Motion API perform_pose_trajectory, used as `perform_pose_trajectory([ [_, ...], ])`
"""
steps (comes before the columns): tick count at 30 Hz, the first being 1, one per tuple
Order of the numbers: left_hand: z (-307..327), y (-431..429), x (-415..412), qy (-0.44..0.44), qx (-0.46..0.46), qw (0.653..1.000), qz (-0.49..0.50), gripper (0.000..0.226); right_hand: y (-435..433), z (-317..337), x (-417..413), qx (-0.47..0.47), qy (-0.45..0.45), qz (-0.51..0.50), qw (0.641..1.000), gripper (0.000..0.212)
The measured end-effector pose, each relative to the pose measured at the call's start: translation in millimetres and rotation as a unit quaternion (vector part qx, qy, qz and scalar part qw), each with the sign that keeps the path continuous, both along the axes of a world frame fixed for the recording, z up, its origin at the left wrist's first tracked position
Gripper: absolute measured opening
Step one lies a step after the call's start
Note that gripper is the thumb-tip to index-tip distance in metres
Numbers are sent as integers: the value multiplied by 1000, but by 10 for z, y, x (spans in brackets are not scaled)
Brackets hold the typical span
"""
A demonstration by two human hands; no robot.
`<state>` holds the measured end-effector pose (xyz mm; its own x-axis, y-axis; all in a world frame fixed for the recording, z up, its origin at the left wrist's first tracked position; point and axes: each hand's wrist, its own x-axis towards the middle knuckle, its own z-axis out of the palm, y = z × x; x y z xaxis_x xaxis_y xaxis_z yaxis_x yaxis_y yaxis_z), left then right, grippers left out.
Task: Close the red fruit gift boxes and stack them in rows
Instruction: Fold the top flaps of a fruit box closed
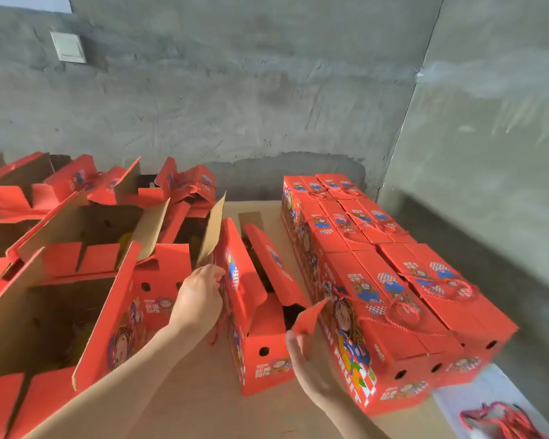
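Step in hand: closing one box, no stacking yet. The open box (260,353) stands mid-counter (203,391), in the gap between the unclosed boxes (92,280) on the left and the closed boxes (393,296) on the right, which sit in tight rows against the wall corner. Left hand (200,299) has its fingers curled on the edge of the left lid panel (241,280) and grips it upright. Right hand (308,359) pinches the near end flap (309,315), which is lifted and angled outward. The right lid panel (273,267) leans out and nothing holds it. The box's contents are too dark to tell. Next move, as a guess: fold the end flap down and in, bring both lid panels together over the top so the handle parts meet, then slide or lift the box right, flush with the closed row. Watch that the flap goes under the panels, not outside them. A bundle of red cords (501,419) lies on a white sheet at near right, and the hands leave it alone.
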<state>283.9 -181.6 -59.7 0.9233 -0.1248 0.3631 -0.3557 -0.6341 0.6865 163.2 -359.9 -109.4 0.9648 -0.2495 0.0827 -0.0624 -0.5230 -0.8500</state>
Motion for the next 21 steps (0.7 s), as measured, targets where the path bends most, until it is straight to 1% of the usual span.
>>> perform_pose_trajectory([
  [2, -15, 41, -108, -7, -29, 999, 31, 35, -76, -118, -313, 23, 16, 11, 1000, 41],
  [5, -8, 82, -185, 5, -87, 994, 62, 33, -317, -223, -715, 43, 81, 9, 996, 48],
  [7, 1, 99, -199, 29, -120, 990, 65, 31, -483, -269, -861, 77, 100, -29, 992, 64],
  [8, 4, 100, -206, 46, -137, 988, 63, 32, -537, -296, -894, 105, 84, -56, 989, 71],
  [9, -6, 92, -208, 70, -158, 983, 60, 36, -549, -311, -925, 131, 59, -93, 985, 70],
  [10, -23, 81, -202, 104, -181, 976, 56, 43, -533, -334, -949, 149, 28, -138, 979, 60],
  [11, -43, 68, -185, 158, -213, 963, 56, 53, -482, -336, -961, 162, -5, -187, 969, 41],
  [12, -75, 47, -178, 224, -250, 940, 56, 63, -425, -328, -967, 175, -33, -218, 959, 26],
  [13, -119, 31, -171, 283, -287, 914, 53, 70, -352, -293, -963, 194, -54, -222, 954, 26],
  [14, -162, 29, -173, 311, -306, 899, 46, 73, -290, -250, -954, 222, -72, -201, 951, 35],
  [16, -211, 74, -242, 288, -314, 904, 50, 65, -246, -183, -917, 282, -85, -160, 942, 50],
  [17, -233, 122, -306, 263, -315, 910, 58, 59, -250, -164, -890, 303, -85, -153, 937, 53],
  [19, -281, 233, -493, 227, -319, 918, 56, 55, -291, -160, -847, 303, -86, -151, 937, 51],
  [20, -316, 292, -584, 210, -305, 927, 56, 58, -311, -164, -822, 287, -89, -151, 942, 48],
  [21, -342, 348, -677, 194, -271, 941, 60, 62, -323, -158, -799, 274, -87, -153, 945, 43],
])
